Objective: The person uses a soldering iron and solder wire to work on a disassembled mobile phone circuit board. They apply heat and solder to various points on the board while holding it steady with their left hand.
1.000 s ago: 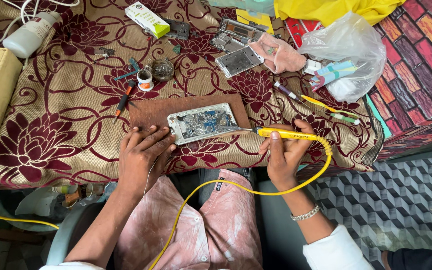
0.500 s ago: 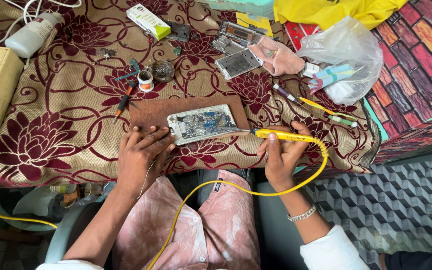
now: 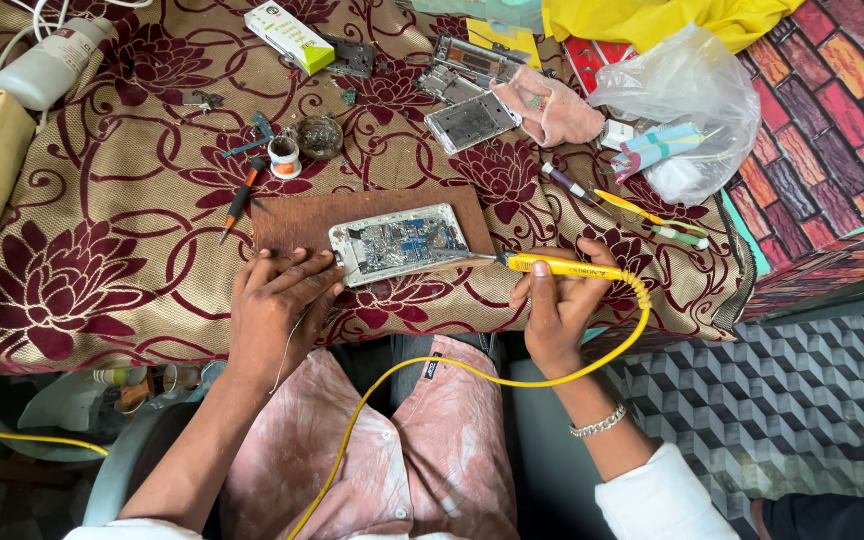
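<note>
Nearest the camera, the person's lap in pink patterned cloth sits below the edge of the bench (image 3: pixel 102 300), which is covered in a maroon cloth with cream flowers. The opened phone (image 3: pixel 402 243), lying flat with its circuit board showing, rests on a brown board (image 3: pixel 297 217) near that edge and serves as the landmark here. Just left of the phone, the left hand (image 3: pixel 277 305) lies on the cloth with fingers loosely curled, their tips touching the phone's left end and pinching a thin strand of solder wire (image 3: pixel 292 335) that trails down toward the lap. Just right of the phone, the right hand (image 3: pixel 562 300) is closed around a yellow soldering iron (image 3: pixel 557 265), whose metal tip touches the phone's right edge; its yellow cord (image 3: pixel 472 370) loops down from the hand across the lap. Beyond the phone to the left lie a red-handled screwdriver (image 3: pixel 237 205), a small solder spool (image 3: pixel 284 155) and a round tin (image 3: pixel 320 135). Beyond it to the right sit bare phone frames (image 3: pixel 470 120), a pink cloth (image 3: pixel 552 105) and a clear plastic bag (image 3: pixel 692 100). Farthest from the phone, at the upper left, are a white bottle (image 3: pixel 52 65) and a small white and green box (image 3: pixel 289 35).
</note>
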